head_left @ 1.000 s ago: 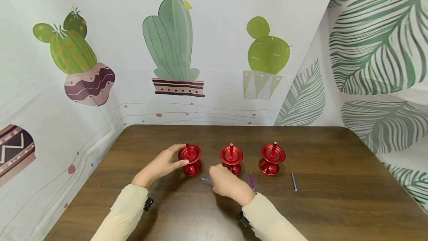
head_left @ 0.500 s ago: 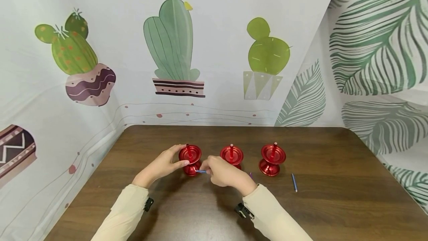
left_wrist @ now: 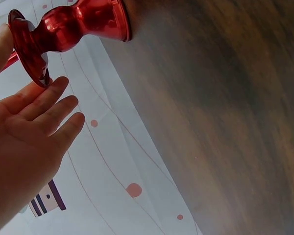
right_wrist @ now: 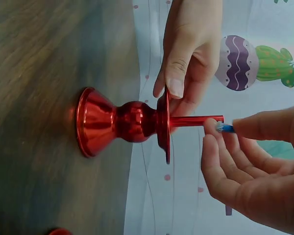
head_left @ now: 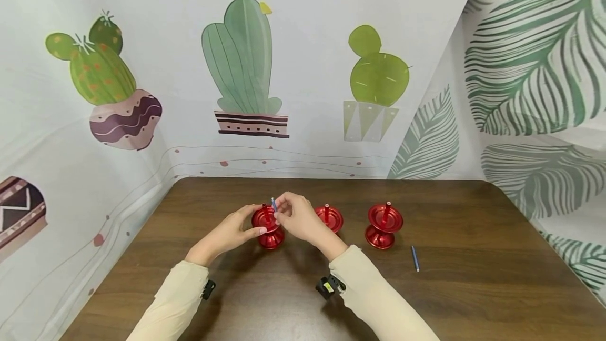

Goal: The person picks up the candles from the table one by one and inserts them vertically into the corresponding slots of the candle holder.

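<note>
Three shiny red metal candle holders stand in a row on the wooden table, each with a dish and an upright tube. My left hand [head_left: 232,233] grips the dish rim of the left candle holder [head_left: 271,239] between thumb and fingers. In the right wrist view my right hand [right_wrist: 257,169] pinches a thin blue candle [right_wrist: 227,128] between thumb and fingertips. The candle's pale end is close beside the open top of the tube [right_wrist: 196,121]. From the head, the candle [head_left: 273,204] looks nearly upright, just right of that tube.
The middle candle holder [head_left: 333,218] stands partly behind my right hand, and the right one [head_left: 380,238] is farther along the row. Another blue candle [head_left: 414,258] lies on the table [head_left: 473,272] at right. Behind the table hangs a cactus-patterned cloth [head_left: 312,67].
My right hand has lifted the blue candle from the table, moved left and up to the left holder, and tilted it nearly upright. The purple candle is now hidden behind my right arm. My left hand stays put.
</note>
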The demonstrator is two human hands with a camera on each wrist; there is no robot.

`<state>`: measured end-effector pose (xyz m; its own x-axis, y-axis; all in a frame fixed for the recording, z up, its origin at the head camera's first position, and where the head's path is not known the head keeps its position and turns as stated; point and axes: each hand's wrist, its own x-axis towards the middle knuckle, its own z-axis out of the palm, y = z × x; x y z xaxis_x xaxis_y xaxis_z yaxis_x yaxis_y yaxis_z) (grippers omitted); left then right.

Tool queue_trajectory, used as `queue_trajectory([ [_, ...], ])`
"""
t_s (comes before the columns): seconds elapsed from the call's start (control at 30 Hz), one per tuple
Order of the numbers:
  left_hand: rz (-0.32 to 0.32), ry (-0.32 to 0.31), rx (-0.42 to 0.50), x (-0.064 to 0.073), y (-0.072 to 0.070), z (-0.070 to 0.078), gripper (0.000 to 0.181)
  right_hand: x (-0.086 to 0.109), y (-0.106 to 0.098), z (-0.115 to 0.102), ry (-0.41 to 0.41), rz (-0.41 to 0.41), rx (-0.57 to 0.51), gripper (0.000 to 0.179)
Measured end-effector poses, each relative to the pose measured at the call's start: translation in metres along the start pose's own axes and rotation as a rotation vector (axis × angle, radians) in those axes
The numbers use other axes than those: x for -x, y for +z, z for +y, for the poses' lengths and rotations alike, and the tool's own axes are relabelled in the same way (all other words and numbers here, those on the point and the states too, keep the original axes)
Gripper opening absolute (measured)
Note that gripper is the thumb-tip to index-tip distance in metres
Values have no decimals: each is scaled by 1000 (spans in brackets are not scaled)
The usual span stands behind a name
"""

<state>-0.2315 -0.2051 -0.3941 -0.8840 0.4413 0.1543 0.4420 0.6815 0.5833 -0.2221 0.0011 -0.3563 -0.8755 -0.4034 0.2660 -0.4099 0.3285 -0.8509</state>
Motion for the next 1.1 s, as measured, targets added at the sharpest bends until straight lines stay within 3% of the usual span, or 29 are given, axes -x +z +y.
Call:
queue_trajectory([
  [0.3, -8, 5, -1, -1, 0, 1, 64, -16, 6, -6, -4, 224, -3, 8],
  [0.43, -9, -1, 11, 0, 1, -1, 65, -18, 10, -4, -47, 279, -50, 10],
  [0.7, 3, -9, 30, 1, 1, -1, 64, -22, 17, 2, -98, 274, -67, 10],
  [1.1, -8, -42, 59, 3, 1, -2, 64, -22, 25, 9, -116, 245, 86, 9],
])
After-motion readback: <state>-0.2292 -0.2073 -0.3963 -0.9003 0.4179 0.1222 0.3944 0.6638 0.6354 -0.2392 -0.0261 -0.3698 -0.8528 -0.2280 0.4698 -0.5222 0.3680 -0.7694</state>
